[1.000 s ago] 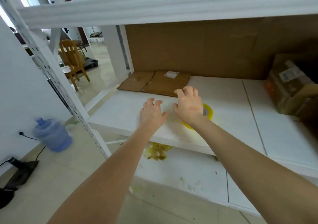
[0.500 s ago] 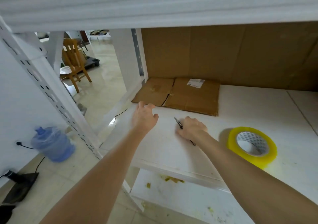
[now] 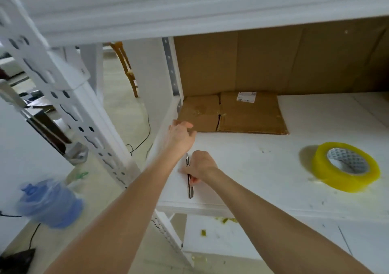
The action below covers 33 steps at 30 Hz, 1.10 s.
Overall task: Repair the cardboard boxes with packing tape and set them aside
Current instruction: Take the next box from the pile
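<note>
Head view: on the floor at far left stands a blurred blue water jug [image 3: 50, 202], beside the white perforated upright [image 3: 69, 109] of the rack. The left hand [image 3: 181, 137] reaches over the white shelf [image 3: 263, 168], fingers loosely bent and holding nothing. Its tips are at the near left corner of the flattened cardboard box [image 3: 250, 116]; contact cannot be told. Just right and nearer, the right hand [image 3: 202, 165] is curled around a slim metal tool [image 3: 190, 184], whose long axis runs near to far. The box lies flat at the far left of the shelf, long axis left to right. A dark split runs near to far between its panels. Its white label [image 3: 246, 96] is too small to read. Well to the right, the yellow tape roll [image 3: 345, 166] lies flat, hole upward, its core print illegible.
</note>
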Each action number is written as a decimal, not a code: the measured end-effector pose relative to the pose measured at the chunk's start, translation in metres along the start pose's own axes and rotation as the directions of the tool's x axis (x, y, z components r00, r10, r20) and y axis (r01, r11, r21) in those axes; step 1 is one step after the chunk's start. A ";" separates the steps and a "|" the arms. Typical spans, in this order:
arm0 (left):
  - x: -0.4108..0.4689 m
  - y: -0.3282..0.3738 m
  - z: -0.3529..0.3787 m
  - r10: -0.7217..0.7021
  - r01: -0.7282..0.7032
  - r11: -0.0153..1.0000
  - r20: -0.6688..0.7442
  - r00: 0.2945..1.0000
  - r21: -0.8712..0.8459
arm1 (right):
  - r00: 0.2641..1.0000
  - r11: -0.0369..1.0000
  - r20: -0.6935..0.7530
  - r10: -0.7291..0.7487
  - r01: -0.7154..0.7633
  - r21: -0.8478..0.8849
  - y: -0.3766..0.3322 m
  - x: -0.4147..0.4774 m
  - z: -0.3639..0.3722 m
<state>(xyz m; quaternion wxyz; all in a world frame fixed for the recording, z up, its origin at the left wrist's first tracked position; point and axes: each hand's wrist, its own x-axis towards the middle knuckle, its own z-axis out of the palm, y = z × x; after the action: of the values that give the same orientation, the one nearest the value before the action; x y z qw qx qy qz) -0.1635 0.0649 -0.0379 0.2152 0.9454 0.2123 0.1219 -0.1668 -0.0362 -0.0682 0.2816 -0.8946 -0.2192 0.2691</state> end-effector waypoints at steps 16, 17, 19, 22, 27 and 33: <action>-0.009 0.139 0.104 0.259 -0.255 0.966 0.283 0.923 -0.051 | 0.727 0.686 -0.616 0.303 -0.615 -0.389 0.178 -0.070 -0.127; -0.009 0.149 0.110 0.260 -0.259 0.965 0.294 0.920 -0.043 | 0.734 0.692 -0.604 0.311 -0.611 -0.386 0.189 -0.074 -0.133; -0.006 0.164 0.120 0.263 -0.271 0.962 0.303 0.916 -0.015 | 0.758 0.735 -0.577 0.305 -0.572 -0.363 0.205 -0.078 -0.143; -0.002 0.179 0.131 0.263 -0.279 0.960 0.303 0.916 0.010 | 0.768 0.754 -0.561 0.308 -0.557 -0.349 0.230 -0.084 -0.163; 0.016 0.178 0.129 0.206 -0.223 0.974 0.259 0.944 0.039 | 0.736 0.675 -0.595 0.321 -0.619 -0.402 0.249 -0.075 -0.199; 0.044 0.145 0.117 0.064 -0.092 0.987 0.199 0.978 0.130 | 0.787 0.957 -0.568 0.240 -0.290 0.003 0.208 -0.007 -0.187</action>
<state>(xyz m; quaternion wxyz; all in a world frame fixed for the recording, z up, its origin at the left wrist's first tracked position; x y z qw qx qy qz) -0.0364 -0.0748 -0.0682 0.1639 0.9730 0.1609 0.0222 -0.0087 -0.2674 -0.0647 0.2549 -0.9667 -0.0099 0.0210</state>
